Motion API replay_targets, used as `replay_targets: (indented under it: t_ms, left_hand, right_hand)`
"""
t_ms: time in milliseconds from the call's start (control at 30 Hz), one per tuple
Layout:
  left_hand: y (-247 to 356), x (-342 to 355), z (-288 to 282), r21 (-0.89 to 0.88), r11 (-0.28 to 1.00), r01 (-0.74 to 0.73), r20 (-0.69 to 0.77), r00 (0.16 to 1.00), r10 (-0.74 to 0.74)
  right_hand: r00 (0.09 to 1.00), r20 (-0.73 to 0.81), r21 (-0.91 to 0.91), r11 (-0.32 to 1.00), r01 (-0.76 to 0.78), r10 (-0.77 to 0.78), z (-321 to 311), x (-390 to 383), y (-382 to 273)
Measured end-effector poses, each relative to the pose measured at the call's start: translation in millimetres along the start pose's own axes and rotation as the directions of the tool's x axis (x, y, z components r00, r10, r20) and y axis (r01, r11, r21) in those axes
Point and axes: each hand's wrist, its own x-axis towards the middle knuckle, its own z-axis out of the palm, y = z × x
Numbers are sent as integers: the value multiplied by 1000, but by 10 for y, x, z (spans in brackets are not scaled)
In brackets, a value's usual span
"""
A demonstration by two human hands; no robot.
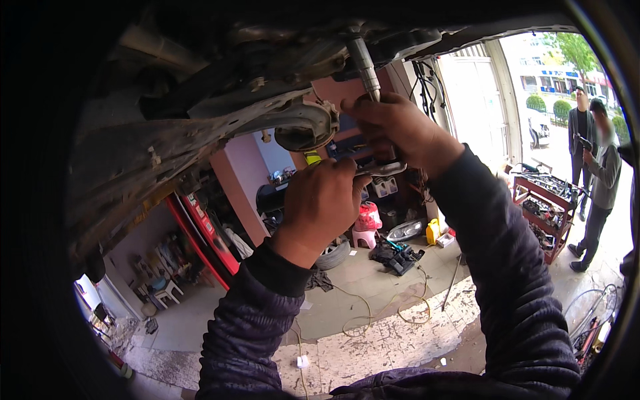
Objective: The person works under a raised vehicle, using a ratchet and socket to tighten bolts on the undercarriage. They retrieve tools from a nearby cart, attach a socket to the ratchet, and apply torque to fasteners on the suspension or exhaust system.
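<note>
Above me spreads the dark underside of a raised car (220, 100). A chrome socket extension (363, 63) reaches up into it, slightly tilted. My right hand (410, 133) is closed around the lower part of this extension, just below the bright metal. At the bottom end sits a ratchet wrench (390, 169), its head showing under my right hand. My left hand (320, 203) is closed on the ratchet's handle, most of which the fingers hide. Left of the extension hangs a round, open-ended metal part (305, 130). Where the socket meets the car is too dark to make out.
A red tool cart (548, 208) loaded with tools stands at the right, with two people (600, 163) beyond it. A red lift post (203, 233) rises at the left. A pink stool (364, 238), a tyre (333, 255), a yellow jug (433, 231) and a yellow hose (369, 313) are on the floor.
</note>
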Motion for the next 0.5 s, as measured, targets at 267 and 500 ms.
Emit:
replay_targets:
  t_ms: [267, 500]
  left_hand:
    - [-95, 16, 77, -171, 985, -36, -23, 999, 32]
    - [-20, 52, 357, -457, 887, -72, -102, 994, 28]
  right_hand:
    - [807, -253, -148, 845, 513, -534, 2, -352, 379]
    - [865, -333, 349, 803, 483, -375, 384, -755, 1297]
